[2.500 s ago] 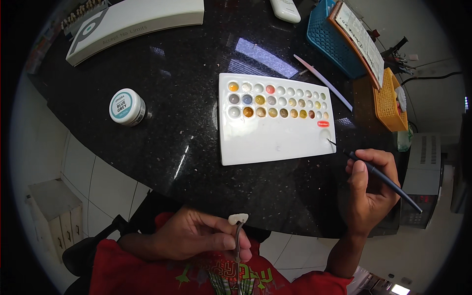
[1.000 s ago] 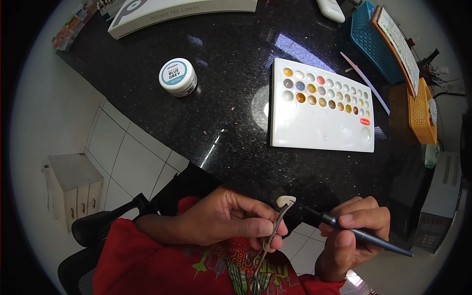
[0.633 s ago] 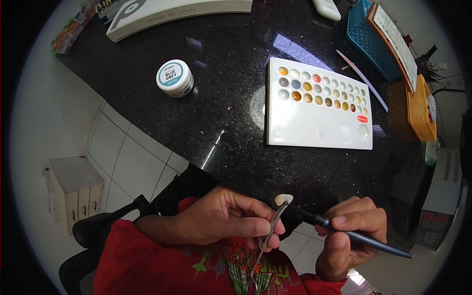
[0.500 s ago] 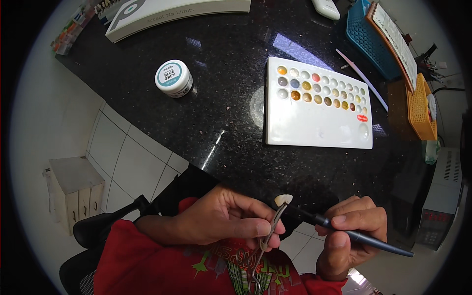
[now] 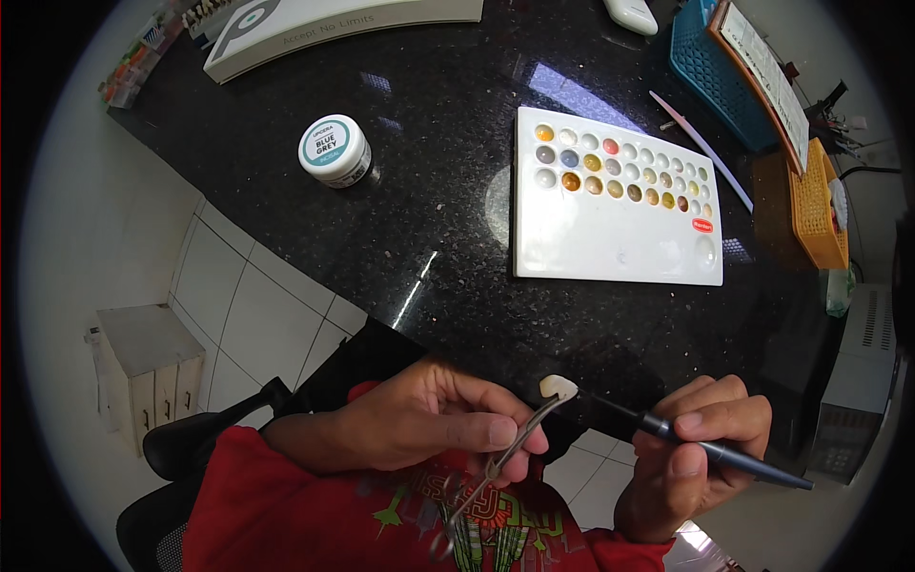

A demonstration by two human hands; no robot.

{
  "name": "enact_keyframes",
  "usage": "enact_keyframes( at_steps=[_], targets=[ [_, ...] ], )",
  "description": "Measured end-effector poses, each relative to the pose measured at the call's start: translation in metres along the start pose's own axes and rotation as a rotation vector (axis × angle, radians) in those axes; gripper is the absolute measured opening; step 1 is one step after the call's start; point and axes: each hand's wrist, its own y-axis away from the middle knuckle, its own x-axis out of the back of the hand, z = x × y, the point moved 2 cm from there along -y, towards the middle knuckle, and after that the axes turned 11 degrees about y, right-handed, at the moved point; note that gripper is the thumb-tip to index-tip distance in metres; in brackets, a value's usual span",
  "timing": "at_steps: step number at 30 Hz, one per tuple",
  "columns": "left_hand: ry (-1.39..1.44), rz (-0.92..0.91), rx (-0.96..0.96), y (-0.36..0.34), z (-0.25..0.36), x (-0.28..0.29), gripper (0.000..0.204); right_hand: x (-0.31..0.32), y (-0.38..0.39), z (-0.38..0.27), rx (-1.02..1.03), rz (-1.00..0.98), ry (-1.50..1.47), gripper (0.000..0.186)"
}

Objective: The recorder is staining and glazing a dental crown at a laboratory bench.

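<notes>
My left hand [image 5: 448,424] is closed on a slim metal hemostat [image 5: 522,439], whose ring handles hang down over my shirt. At its upper tip the hemostat grips a small cream-white dental crown [image 5: 558,386]. Between the fingertips of my right hand [image 5: 698,456] is a dark-handled brush [image 5: 753,464], held like a pen. Its thin tip points left toward the crown and comes close to it; whether they touch I cannot tell. Beyond my hands, a white palette [image 5: 615,253] lies on the black worktop, its rows of wells holding coloured pastes.
A white lidded jar [image 5: 334,153] stands left of the palette on the worktop [image 5: 429,219]. At the far edge lies a white box [image 5: 353,33]. Blue [image 5: 710,86] and yellow [image 5: 815,210] baskets stand at the right. Below left are a chair armrest [image 5: 214,424] and small cabinet [image 5: 152,372].
The hemostat has tilted over to the right, and the crown has turned and shifted slightly right with it. My right hand has drawn the brush a little right and down.
</notes>
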Motion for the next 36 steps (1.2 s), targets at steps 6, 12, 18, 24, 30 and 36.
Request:
enact_keyframes(
  at_steps=[6, 12, 18, 24, 30, 36],
  targets=[
    [0.047, -0.031, 0.022, 0.002, -0.002, 0.005, 0.03, -0.002, 0.004, 0.001, 0.031, -0.033, 0.034, 0.03],
    [0.085, -0.029, 0.016, 0.003, -0.004, 0.003, 0.029, 0.002, 0.006, 0.003, 0.147, 0.064, 0.019, 0.028],
    [0.092, -0.035, 0.009, -0.002, -0.002, 0.001, 0.028, 0.003, 0.006, 0.001, 0.215, -0.072, 0.032, 0.024],
    [0.185, 0.017, -0.166, -0.002, -0.014, 0.021, 0.024, 0.009, -0.009, 0.011, 0.28, -0.142, -0.096, 0.013],
    [-0.015, 0.077, -0.256, 0.008, -0.012, 0.011, 0.028, 0.022, -0.006, 0.0, 0.266, -0.176, -0.135, 0.012],
    [-0.152, 0.106, -0.284, 0.009, -0.017, 0.014, 0.036, 0.048, -0.014, -0.001, 0.265, -0.041, 0.07, 0.011]
  ],
)
